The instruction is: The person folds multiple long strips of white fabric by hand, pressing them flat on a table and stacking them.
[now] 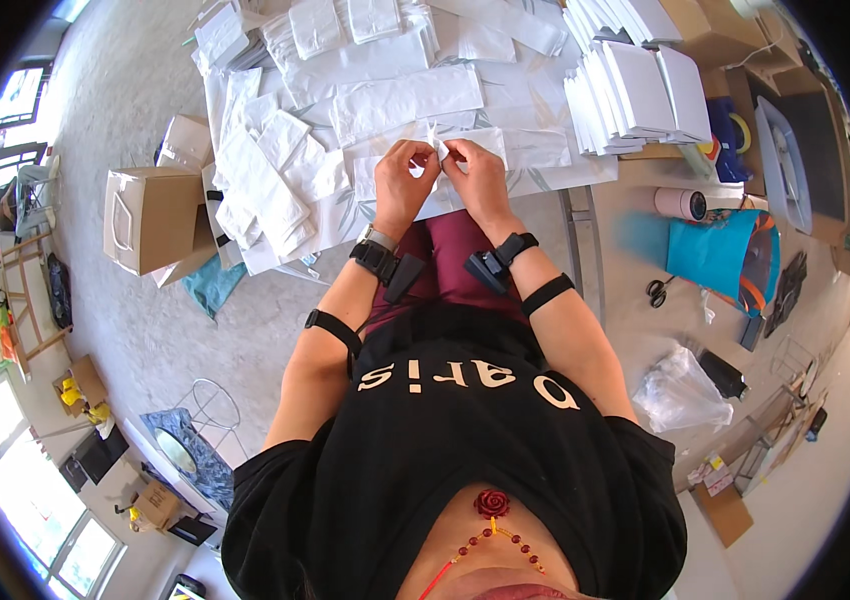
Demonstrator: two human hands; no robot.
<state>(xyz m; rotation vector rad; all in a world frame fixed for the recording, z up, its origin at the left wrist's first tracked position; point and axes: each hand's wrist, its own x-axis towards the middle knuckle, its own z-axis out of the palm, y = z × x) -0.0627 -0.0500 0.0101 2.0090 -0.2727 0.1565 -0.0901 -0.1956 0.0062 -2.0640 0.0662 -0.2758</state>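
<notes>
At the near edge of the table, my left hand [402, 188] and my right hand [482, 182] meet fingertip to fingertip. Both are closed in a pinch on a small white piece of thin sheet [436, 146], which sticks up between them; whether it is paper or plastic film I cannot tell. Just beyond my fingers lies a long flat white packet [407, 103]. Another flat white packet [537, 148] lies beside my right hand. To the left of my left hand is a loose heap of white packets [263, 170].
The table [535, 95] has a pale leaf-patterned cover. Stacked white boxes [635, 90] stand at its right end. Cardboard boxes [153, 215] sit on the left. On the floor at right are a turquoise bag [710, 255], black scissors [657, 291] and a clear plastic bag [683, 390].
</notes>
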